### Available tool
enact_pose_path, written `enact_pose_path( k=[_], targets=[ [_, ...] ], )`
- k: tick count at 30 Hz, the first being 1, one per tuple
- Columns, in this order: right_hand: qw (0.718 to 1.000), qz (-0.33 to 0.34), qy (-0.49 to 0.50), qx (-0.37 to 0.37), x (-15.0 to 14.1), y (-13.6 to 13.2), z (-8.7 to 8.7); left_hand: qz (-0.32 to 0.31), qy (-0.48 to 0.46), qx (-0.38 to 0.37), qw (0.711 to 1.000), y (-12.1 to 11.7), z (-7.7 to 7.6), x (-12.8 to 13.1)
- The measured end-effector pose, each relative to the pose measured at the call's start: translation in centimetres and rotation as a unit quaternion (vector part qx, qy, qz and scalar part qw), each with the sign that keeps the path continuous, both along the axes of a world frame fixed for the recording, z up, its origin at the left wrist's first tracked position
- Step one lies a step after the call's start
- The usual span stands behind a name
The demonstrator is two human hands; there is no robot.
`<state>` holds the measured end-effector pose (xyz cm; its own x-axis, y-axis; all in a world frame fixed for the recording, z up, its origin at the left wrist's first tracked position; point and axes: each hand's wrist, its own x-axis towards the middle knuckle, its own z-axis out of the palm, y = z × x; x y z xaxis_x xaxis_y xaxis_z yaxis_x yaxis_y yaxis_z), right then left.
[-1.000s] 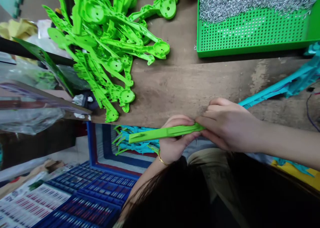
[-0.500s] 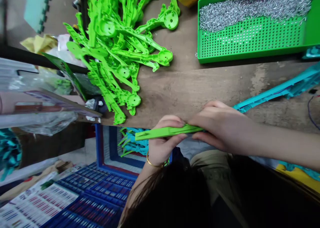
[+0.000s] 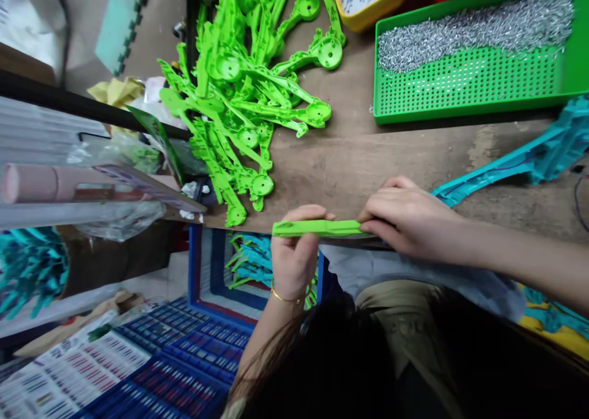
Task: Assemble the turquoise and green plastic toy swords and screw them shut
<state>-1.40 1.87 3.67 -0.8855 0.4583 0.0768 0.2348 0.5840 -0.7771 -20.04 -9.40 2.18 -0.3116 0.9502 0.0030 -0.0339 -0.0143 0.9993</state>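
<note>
A long, narrow green plastic part point(image 3: 329, 227) spans both hands, lying nearly level just off the front edge of the workbench. My left hand point(image 3: 295, 247), with a gold bracelet at the wrist, grips its left portion between thumb and fingers. At the opposite end my right hand point(image 3: 398, 219) pinches the part; its fingertips cover that tip. Beyond the right hand, a turquoise plastic part point(image 3: 510, 164) rests on the bench. A heap of similar green plastic parts point(image 3: 248, 109) lies to the upper left.
A green perforated tray point(image 3: 460, 88) holds many small metal pins or screws point(image 3: 478, 29). Beside it stands a yellow bin point(image 3: 368, 15) with white contents. Below the bench edge is a blue crate point(image 3: 196, 272) with turquoise and green parts. A pink bottle point(image 3: 32, 183) is at left.
The green part has turned from a slight slant to nearly level, and its left end has risen. My left hand has tilted more upright. The whole view has shifted a little.
</note>
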Motion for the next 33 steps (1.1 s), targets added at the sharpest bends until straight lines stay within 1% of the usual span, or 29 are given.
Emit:
enact_pose_path(
  k=[1,3,4,6,8,9,10,12,13,14,15,17,19,20,21,22,23,24,25,26,27,28,29,30,31,32,33],
  targets=[
    [1.0,0.007,-0.008,0.013,0.1,0.2,0.0,0.022,-0.013,0.011,1.0,0.2,0.1,-0.1],
    [0.996,0.014,-0.057,0.072,0.3,0.6,-0.1,0.049,-0.023,0.024,0.998,0.6,0.3,-0.4],
    [0.989,0.01,-0.095,0.113,0.5,0.8,-0.1,0.054,-0.031,0.02,0.998,0.8,0.2,-0.5],
    [0.967,-0.007,-0.176,0.186,0.9,1.1,-0.3,0.06,-0.059,0.008,0.996,1.3,-0.1,-0.7],
    [0.948,-0.023,-0.227,0.22,1.4,1.3,-0.5,0.072,-0.096,-0.001,0.993,1.7,-0.8,-0.3],
    [0.944,-0.031,-0.237,0.226,1.5,1.3,-0.6,0.076,-0.113,-0.004,0.991,1.8,-1.3,0.3],
    [0.942,-0.042,-0.24,0.23,1.5,1.3,-0.7,0.066,-0.124,-0.014,0.99,1.8,-1.8,1.0],
    [0.939,-0.068,-0.243,0.233,1.3,1.3,-0.8,0.015,-0.123,-0.055,0.991,1.6,-2.9,3.2],
    [0.938,-0.077,-0.246,0.232,1.0,1.3,-0.8,-0.023,-0.111,-0.086,0.99,1.4,-3.5,4.3],
    [0.937,-0.082,-0.251,0.228,0.5,1.3,-0.7,-0.039,-0.102,-0.111,0.988,1.2,-3.9,5.5],
    [0.937,-0.087,-0.256,0.22,0.0,1.3,-0.7,-0.04,-0.093,-0.134,0.986,1.0,-4.2,6.5],
    [0.942,-0.098,-0.251,0.2,-1.1,1.2,-0.4,-0.008,-0.078,-0.157,0.984,0.8,-4.5,7.7],
    [0.954,-0.105,-0.204,0.194,-1.4,1.1,0.1,0.028,-0.074,-0.158,0.984,1.0,-4.2,7.8],
    [0.96,-0.107,-0.162,0.202,-1.0,0.9,0.5,0.044,-0.081,-0.158,0.983,1.1,-3.9,7.4],
    [0.963,-0.115,-0.112,0.215,0.0,0.7,1.0,0.057,-0.096,-0.163,0.98,1.3,-3.5,6.8],
    [0.962,-0.136,-0.067,0.227,1.6,0.5,1.6,0.073,-0.112,-0.177,0.975,1.5,-3.0,6.1],
    [0.955,-0.176,-0.031,0.235,3.8,0.3,2.1,0.086,-0.127,-0.202,0.967,1.7,-2.4,5.1],
    [0.941,-0.245,-0.008,0.235,6.5,0.1,2.5,0.097,-0.135,-0.238,0.957,1.8,-1.9,4.2],
    [0.917,-0.334,-0.018,0.219,9.6,0.0,2.7,0.105,-0.132,-0.271,0.948,2.0,-1.4,3.2],
    [0.873,-0.443,-0.029,0.201,12.9,0.0,2.7,0.11,-0.124,-0.295,0.941,2.2,-0.9,2.3],
    [0.818,-0.545,-0.039,0.181,16.3,0.1,2.5,0.108,-0.115,-0.32,0.934,2.3,-0.6,1.5],
    [0.762,-0.626,-0.055,0.157,19.5,0.3,1.9,0.106,-0.106,-0.343,0.927,2.5,-0.3,0.8],
    [0.721,-0.676,-0.082,0.13,22.4,0.5,1.1,0.104,-0.101,-0.364,0.92,2.7,-0.1,0.2],
    [0.693,-0.702,-0.131,0.098,24.8,0.8,0.2,0.098,-0.097,-0.387,0.911,3.0,0.0,-0.1],
    [0.683,-0.703,-0.186,0.066,26.7,1.0,-0.9,0.089,-0.092,-0.409,0.903,3.2,0.1,-0.4],
    [0.685,-0.693,-0.222,0.047,28.1,1.3,-1.9,0.082,-0.08,-0.419,0.901,3.5,0.1,-0.5],
    [0.693,-0.677,-0.247,0.036,28.9,1.4,-2.9,0.074,-0.065,-0.422,0.901,3.8,0.0,-0.6]
  ],
)
